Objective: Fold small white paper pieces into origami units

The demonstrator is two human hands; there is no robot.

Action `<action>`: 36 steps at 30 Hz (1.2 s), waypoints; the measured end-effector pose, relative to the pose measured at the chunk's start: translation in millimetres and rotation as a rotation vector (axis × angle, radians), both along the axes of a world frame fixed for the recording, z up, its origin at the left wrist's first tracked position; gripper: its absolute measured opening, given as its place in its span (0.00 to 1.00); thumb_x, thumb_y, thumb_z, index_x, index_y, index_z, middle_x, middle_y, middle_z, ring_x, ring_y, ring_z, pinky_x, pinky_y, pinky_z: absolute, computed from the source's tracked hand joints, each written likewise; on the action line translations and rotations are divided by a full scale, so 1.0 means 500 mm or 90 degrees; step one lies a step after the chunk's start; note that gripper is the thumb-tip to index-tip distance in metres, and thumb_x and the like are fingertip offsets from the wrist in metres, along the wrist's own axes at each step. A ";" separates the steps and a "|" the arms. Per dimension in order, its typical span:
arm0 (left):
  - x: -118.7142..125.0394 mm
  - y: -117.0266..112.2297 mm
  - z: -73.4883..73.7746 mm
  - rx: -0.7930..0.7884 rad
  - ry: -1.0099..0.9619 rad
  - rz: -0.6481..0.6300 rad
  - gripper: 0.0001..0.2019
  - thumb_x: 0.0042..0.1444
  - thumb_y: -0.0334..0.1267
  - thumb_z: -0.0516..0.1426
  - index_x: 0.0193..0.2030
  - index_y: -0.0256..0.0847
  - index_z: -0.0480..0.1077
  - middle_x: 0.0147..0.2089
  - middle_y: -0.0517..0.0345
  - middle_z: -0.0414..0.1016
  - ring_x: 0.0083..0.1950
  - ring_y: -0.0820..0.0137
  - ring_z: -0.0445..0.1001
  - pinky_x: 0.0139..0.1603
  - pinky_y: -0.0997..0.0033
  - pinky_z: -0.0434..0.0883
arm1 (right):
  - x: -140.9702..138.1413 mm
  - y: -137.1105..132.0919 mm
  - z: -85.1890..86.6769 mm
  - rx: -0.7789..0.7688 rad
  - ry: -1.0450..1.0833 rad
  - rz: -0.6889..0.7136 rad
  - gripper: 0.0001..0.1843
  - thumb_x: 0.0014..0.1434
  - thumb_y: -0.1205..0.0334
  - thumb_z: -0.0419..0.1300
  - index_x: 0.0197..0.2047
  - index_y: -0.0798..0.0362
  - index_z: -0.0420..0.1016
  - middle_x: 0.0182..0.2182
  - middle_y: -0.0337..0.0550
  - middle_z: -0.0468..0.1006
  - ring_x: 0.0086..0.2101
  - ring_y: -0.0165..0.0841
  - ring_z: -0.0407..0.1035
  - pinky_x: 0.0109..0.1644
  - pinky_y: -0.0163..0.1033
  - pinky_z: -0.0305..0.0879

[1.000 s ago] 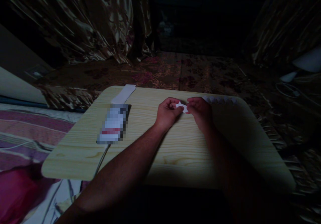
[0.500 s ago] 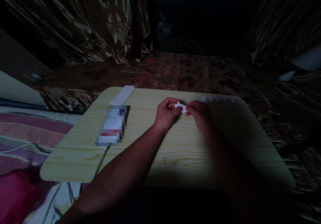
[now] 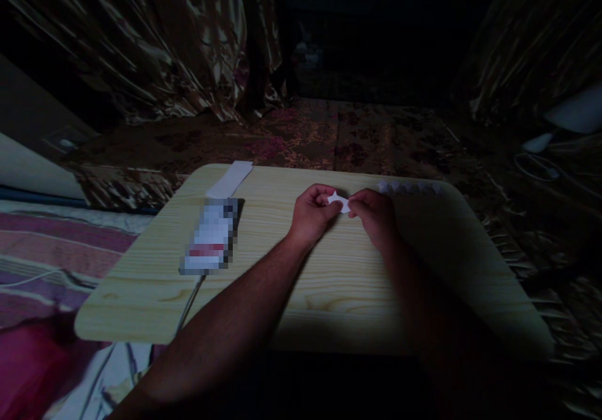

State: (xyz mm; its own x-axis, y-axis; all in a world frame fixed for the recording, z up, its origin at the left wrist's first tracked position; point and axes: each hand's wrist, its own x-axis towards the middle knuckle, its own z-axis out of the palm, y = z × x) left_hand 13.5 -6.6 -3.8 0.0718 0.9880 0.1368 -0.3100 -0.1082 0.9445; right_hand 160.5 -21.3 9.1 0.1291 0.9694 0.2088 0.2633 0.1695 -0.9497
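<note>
Between my two hands is a small piece of folded white paper (image 3: 339,203) with pointed corners, held above the wooden table (image 3: 357,269). My left hand (image 3: 311,213) pinches its left side, the thumb lying across the front. On the other side, the thumb and fingers of my right hand (image 3: 374,212) close on the paper's right edge. A row of several small folded paper pieces (image 3: 411,187) lies along the far right edge of the table, beyond my right hand. White paper strips (image 3: 230,180) rest at the far left corner.
A blurred-out phone (image 3: 211,237) lies on the table's left part, its cable (image 3: 190,304) running off the near edge. Left of the table is a striped bedcover (image 3: 56,238). Patterned curtains (image 3: 221,37) hang behind, and a white lamp (image 3: 576,113) stands at the right.
</note>
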 end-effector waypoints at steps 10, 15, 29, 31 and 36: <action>0.000 -0.001 0.002 -0.002 0.009 -0.014 0.17 0.40 0.35 0.68 0.38 0.39 0.70 0.26 0.63 0.74 0.25 0.77 0.68 0.27 0.77 0.65 | -0.001 0.007 -0.009 0.004 0.010 -0.013 0.06 0.48 0.59 0.63 0.27 0.52 0.75 0.21 0.37 0.76 0.24 0.32 0.70 0.28 0.35 0.63; 0.000 0.001 0.000 0.001 0.009 -0.023 0.18 0.39 0.35 0.68 0.38 0.38 0.70 0.26 0.63 0.73 0.24 0.78 0.67 0.27 0.77 0.64 | -0.002 0.003 -0.005 -0.025 0.000 -0.013 0.06 0.48 0.58 0.62 0.28 0.52 0.75 0.20 0.36 0.75 0.24 0.32 0.70 0.27 0.35 0.62; 0.002 0.000 -0.003 0.029 0.011 -0.045 0.18 0.39 0.36 0.69 0.37 0.38 0.70 0.25 0.64 0.72 0.24 0.79 0.66 0.26 0.78 0.63 | 0.000 0.002 -0.007 -0.033 0.021 0.011 0.07 0.48 0.57 0.63 0.28 0.52 0.76 0.22 0.37 0.76 0.25 0.33 0.70 0.31 0.37 0.64; 0.002 -0.001 -0.003 0.033 0.010 -0.052 0.18 0.39 0.35 0.70 0.36 0.38 0.70 0.25 0.64 0.72 0.24 0.79 0.66 0.26 0.78 0.63 | 0.001 0.001 -0.005 -0.022 0.018 0.018 0.07 0.48 0.57 0.63 0.28 0.52 0.75 0.22 0.37 0.76 0.25 0.32 0.69 0.30 0.36 0.63; 0.003 -0.001 -0.003 0.032 0.012 -0.058 0.19 0.37 0.35 0.70 0.36 0.38 0.70 0.26 0.64 0.72 0.25 0.78 0.67 0.28 0.77 0.64 | 0.001 0.000 -0.001 -0.007 0.001 0.010 0.07 0.47 0.58 0.63 0.27 0.52 0.76 0.22 0.36 0.74 0.25 0.30 0.66 0.29 0.35 0.59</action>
State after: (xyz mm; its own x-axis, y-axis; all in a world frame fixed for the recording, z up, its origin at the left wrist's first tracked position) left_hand 14.8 -7.3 -5.3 0.1646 0.9690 0.1843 -0.3027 -0.1282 0.9444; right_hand 161.0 -21.5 8.5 0.1145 0.9736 0.1976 0.2592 0.1627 -0.9520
